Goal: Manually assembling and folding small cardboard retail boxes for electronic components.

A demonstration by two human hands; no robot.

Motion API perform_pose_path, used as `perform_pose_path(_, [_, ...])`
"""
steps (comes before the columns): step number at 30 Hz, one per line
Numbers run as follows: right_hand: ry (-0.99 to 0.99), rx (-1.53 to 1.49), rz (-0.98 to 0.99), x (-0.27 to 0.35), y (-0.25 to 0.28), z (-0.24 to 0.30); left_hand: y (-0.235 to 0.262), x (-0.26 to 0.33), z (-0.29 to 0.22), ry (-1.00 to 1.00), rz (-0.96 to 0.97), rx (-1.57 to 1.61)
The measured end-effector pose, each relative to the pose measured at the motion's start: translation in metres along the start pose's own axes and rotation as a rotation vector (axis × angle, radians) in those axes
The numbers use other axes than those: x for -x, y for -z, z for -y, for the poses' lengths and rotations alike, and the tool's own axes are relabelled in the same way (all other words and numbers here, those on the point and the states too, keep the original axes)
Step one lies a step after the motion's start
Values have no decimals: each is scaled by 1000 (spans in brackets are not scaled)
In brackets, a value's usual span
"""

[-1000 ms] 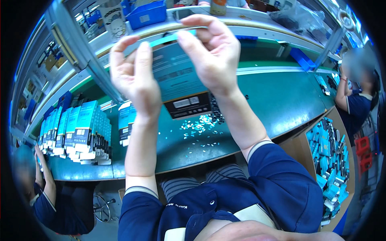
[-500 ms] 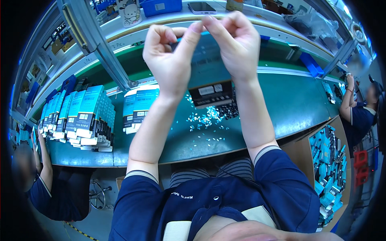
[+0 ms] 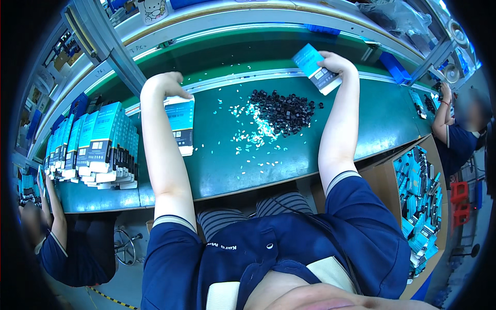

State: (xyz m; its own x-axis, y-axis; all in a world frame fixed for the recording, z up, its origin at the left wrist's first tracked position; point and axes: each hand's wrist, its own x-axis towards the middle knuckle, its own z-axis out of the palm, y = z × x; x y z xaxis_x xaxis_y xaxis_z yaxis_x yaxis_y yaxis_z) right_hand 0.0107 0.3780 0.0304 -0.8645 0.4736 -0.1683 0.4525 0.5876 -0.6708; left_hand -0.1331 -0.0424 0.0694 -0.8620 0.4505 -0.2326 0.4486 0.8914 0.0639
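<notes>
At the right, over the far side of the table, my right hand (image 3: 337, 63) is closed around a flat teal and black carton (image 3: 313, 66), which is tilted. My left hand (image 3: 168, 84) hovers at the far end of a small group of flat cartons (image 3: 182, 121), partly covered by my forearm. Its thumb and fingers are spread, with nothing seen between them; whether the thumb touches a carton is unclear. Between my arms lie a heap of small black ring-like parts (image 3: 287, 112) and a scatter of small white pieces (image 3: 262, 128).
A large stack of teal cartons (image 3: 98, 142) stands on the left of the green table (image 3: 227, 178). At my right, a cardboard box (image 3: 433, 155) holds many filled cartons. Behind the table runs a green belt (image 3: 217, 61). Co-workers sit at both sides.
My hands, earlier together high in the middle with a carton, have parted. The right moved right with the carton; the left moved to the carton group. The black heap is now uncovered.
</notes>
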Motion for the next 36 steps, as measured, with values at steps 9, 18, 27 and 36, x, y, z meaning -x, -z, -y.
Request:
perform_pose_path(9, [54, 603, 31, 8, -23, 44, -27, -28, 22, 201, 224, -97])
perform_pose_path(18, [166, 605, 660, 4, -94, 93, -33, -31, 27, 35, 188, -8])
perform_pose_path(27, [280, 469, 590, -4, -99, 93, -21, -25, 17, -266, -258, 293])
perform_pose_path(36, [797, 127, 132, 52, -71, 147, 6, 1, -42, -469, -450, 1455])
